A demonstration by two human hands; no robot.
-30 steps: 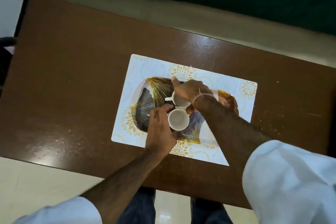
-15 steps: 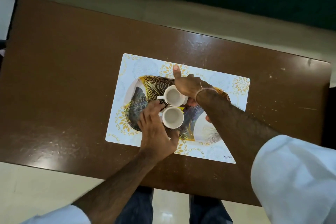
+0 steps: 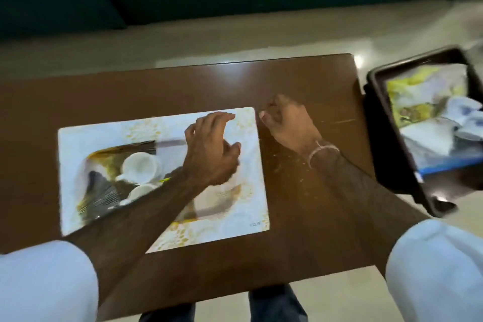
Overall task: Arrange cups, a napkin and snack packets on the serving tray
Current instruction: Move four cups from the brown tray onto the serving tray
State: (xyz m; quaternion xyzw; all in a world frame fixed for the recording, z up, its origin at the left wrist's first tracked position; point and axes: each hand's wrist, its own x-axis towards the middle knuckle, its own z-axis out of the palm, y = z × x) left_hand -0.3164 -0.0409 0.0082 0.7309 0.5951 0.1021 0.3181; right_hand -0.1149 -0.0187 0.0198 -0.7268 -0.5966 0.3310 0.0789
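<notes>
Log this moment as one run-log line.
cups: two on tray | left hand: empty, above mat | right hand: empty, over table | bin: right of table, blurred contents

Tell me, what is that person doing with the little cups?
A person is setting up a serving tray on a brown table. Two white cups already sit side by side on the tray, which lies on a placemat. Neither hand holds anything: the left hand hovers over the placemat, and the right hand is over the bare table, towards a dark bin of packets on the right. The picture is blurry.
</notes>
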